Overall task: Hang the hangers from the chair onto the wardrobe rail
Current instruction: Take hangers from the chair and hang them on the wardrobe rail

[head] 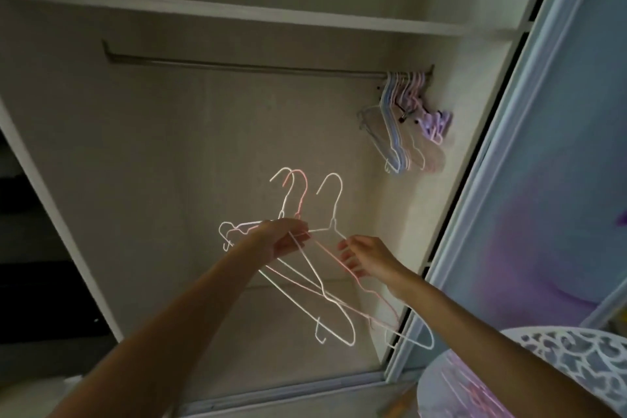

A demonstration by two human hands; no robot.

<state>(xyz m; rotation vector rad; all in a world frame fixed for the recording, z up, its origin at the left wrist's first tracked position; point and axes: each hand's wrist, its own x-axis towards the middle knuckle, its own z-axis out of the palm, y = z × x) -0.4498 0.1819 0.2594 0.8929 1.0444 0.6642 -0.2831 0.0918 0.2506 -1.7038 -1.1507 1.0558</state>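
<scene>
Three thin wire hangers [307, 268], two white and one pink, are held up inside the open wardrobe, hooks pointing up. My left hand [285, 241] grips them near their necks. My right hand [368, 256] pinches the shoulder wire of the rightmost hanger. The metal wardrobe rail [237, 66] runs across above them, bare along most of its length. A bunch of several pastel hangers [405, 119] hangs at the rail's right end. The white openwork chair [573, 349] shows at the bottom right, with more hangers [464, 387] lying on its seat.
A white shelf [237, 12] sits just above the rail. A pale blue sliding door [529, 163] stands at the right of the opening. The wardrobe's left side panel [54, 210] borders a dark space. The door track [288, 394] runs along the floor.
</scene>
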